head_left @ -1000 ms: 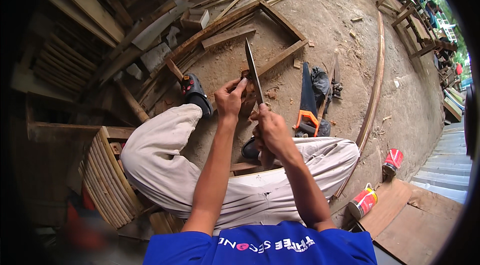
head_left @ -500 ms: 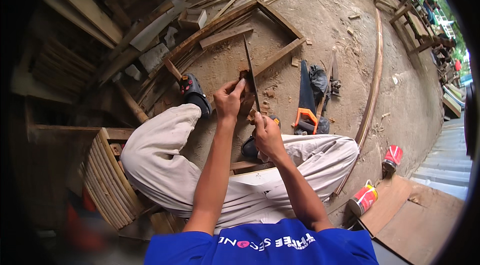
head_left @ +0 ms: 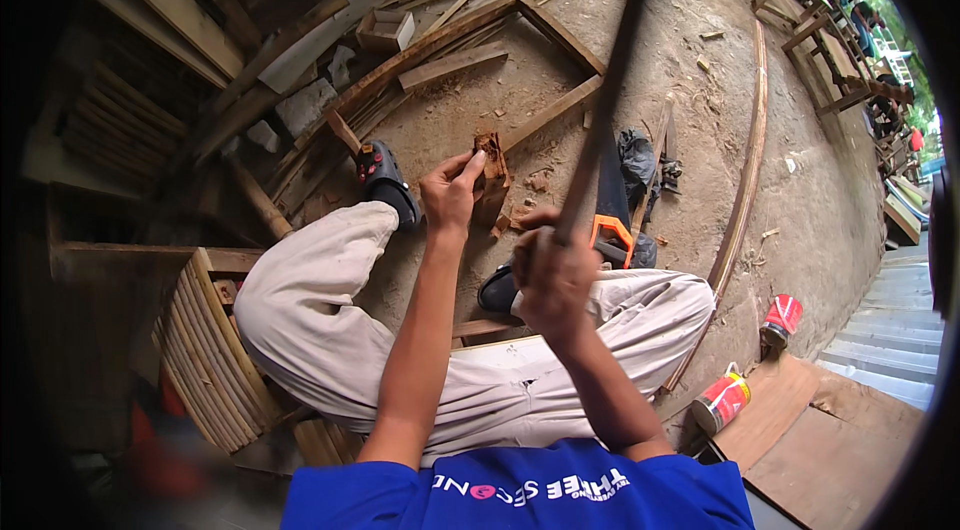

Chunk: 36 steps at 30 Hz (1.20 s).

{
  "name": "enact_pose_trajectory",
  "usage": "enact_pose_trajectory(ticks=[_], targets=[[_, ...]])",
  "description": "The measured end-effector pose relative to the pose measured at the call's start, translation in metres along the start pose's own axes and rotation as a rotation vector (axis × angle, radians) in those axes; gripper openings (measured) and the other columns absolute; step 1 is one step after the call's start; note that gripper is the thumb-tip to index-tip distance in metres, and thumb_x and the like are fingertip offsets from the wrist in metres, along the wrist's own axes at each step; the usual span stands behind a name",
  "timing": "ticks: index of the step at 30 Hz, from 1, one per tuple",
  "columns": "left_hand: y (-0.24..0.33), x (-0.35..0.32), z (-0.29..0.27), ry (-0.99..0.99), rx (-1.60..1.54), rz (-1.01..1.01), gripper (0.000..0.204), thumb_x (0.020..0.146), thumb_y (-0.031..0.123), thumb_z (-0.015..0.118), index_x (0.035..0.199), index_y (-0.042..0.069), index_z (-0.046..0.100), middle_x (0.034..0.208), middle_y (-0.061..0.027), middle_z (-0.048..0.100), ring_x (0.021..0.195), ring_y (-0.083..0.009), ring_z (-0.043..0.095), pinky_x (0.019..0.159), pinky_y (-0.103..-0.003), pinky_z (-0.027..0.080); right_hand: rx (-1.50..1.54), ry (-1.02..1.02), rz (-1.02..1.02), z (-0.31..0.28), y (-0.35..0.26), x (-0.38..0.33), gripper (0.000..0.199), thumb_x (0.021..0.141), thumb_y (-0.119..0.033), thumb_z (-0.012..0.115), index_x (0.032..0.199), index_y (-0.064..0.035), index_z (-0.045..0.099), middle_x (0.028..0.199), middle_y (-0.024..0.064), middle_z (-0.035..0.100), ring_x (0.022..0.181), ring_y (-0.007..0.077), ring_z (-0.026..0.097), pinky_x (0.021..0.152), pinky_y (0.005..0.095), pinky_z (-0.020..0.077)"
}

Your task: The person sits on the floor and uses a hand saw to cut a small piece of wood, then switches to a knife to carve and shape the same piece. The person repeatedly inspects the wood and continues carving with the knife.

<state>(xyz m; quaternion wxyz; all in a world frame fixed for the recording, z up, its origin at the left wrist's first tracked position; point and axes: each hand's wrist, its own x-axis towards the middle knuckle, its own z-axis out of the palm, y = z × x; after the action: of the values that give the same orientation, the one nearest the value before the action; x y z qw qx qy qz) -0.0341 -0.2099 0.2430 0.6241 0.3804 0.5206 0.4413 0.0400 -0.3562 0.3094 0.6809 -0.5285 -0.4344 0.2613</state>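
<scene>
We have the wooden block just right of our left hand, whose thumb and fingers clasp it near its far, rough end. Our right hand, apart from the left and nearer our body, is a blurred fist wrapped around the near end of the long blade, which slants away and rightward from it, clear of the block. Both our forearms angle inward, the right more sharply.
</scene>
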Motion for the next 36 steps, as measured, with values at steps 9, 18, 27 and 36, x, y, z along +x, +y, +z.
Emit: enact_pose_trajectory(ticks=[9,18,27,36], targets=[[-0.007,0.007,-0.003,-0.065,0.016,0.030,0.027,0.089,0.022,0.076,0.110,0.004,0.074,0.102,-0.0043,0.072,0.093,-0.0148,0.068,0.076,-0.034,0.057,0.227,-0.200,0.940,-0.007,0.064,-0.001,0.044,0.105,-0.047,0.045,0.092,-0.0054,0.053,0.054,-0.0024,0.041,0.046,0.0109,0.041,0.042,0.0292,0.0361],[-0.013,0.009,0.005,0.015,0.029,0.122,0.026,0.087,0.018,0.078,0.104,-0.002,0.076,0.087,-0.0019,0.072,0.073,-0.0067,0.063,0.062,-0.023,0.051,-0.084,-0.105,0.270,-0.017,-0.039,0.022,0.045,0.107,-0.042,0.043,0.106,0.0001,0.057,0.058,-0.0041,0.046,0.048,0.0043,0.041,0.044,0.0219,0.0329],[-0.008,-0.001,0.000,-0.008,-0.042,0.120,0.024,0.088,0.015,0.077,0.104,-0.003,0.075,0.090,-0.0032,0.072,0.078,-0.0085,0.064,0.066,-0.022,0.051,-0.408,-0.107,0.582,0.009,0.046,-0.005,0.051,0.105,-0.042,0.046,0.081,0.0030,0.056,0.062,0.0169,0.055,0.058,0.0277,0.056,0.060,0.0414,0.0451],[-0.006,-0.002,0.003,-0.012,-0.038,0.062,0.023,0.089,0.013,0.076,0.105,-0.002,0.075,0.084,-0.0010,0.071,0.068,-0.0062,0.061,0.059,-0.021,0.050,0.514,-0.163,1.172,-0.022,0.063,-0.003,0.050,0.102,-0.055,0.042,0.092,-0.0071,0.051,0.056,0.0004,0.040,0.040,0.0130,0.037,0.039,0.0288,0.0331]])
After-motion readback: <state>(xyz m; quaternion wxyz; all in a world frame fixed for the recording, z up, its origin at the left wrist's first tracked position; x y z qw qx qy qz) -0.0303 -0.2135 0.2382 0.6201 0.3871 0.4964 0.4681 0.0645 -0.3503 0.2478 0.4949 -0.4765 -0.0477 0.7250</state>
